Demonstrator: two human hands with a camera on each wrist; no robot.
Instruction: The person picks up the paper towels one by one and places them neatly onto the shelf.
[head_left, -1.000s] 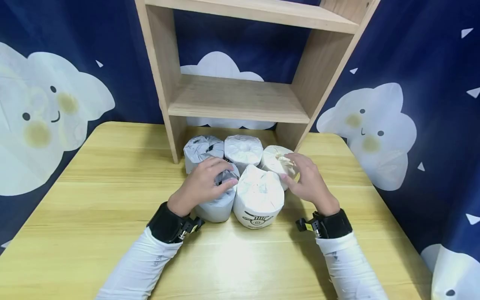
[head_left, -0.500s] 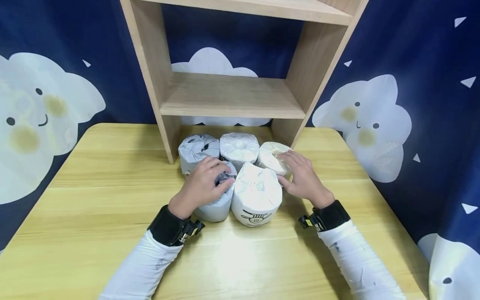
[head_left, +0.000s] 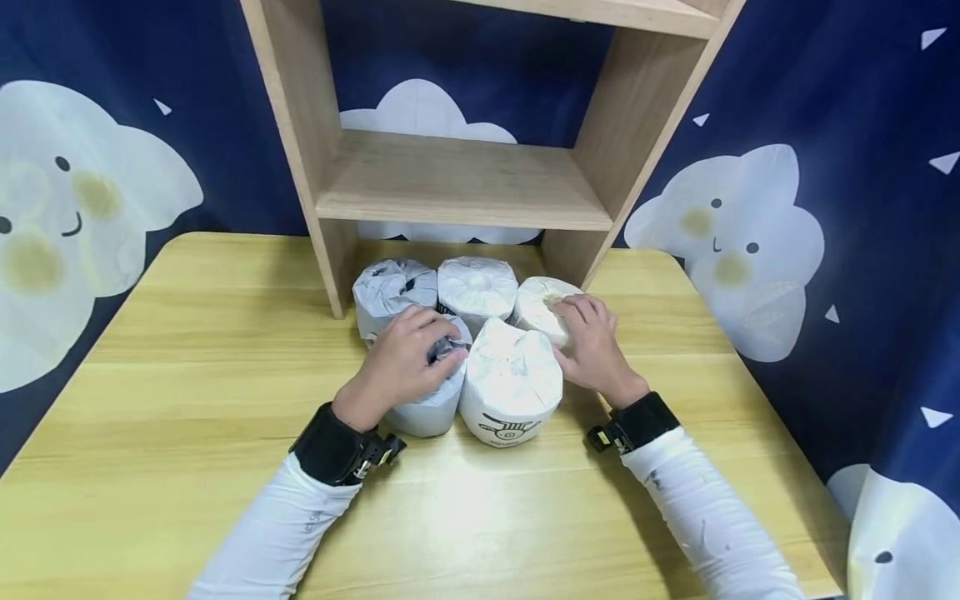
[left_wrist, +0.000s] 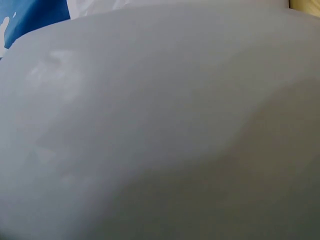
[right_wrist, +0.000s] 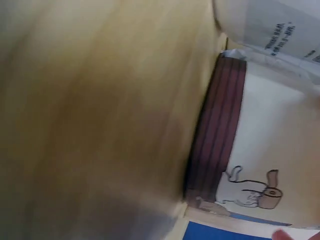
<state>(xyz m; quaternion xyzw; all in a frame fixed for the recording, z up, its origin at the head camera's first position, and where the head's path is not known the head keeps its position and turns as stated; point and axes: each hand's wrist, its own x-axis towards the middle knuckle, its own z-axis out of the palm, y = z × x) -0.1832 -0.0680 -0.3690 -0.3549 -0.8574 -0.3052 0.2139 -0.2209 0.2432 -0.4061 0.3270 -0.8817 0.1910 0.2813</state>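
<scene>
Rolls point(head_left: 477, 283), five and paper-wrapped, stand bunched on the table point(head_left: 187, 417) by the wooden shelf point(head_left: 461, 179). Left hand point(head_left: 405, 358) grips the front grey roll point(head_left: 431, 410); right hand point(head_left: 596, 348) grips the rear-right cream roll point(head_left: 536, 313).

Grey roll point(head_left: 426, 414): paper-wrapped, stood upright on the surface point(head_left: 465, 521), top partly hidden. White roll point(head_left: 513, 379): found upright at its three o'clock, just beside; wrapper creased in at the centre, black line drawing printed toward six o'clock. Cream roll point(head_left: 534, 310): seen at one o'clock of the white; dark-striped band, sketched animal shown in right-wrist view.
</scene>
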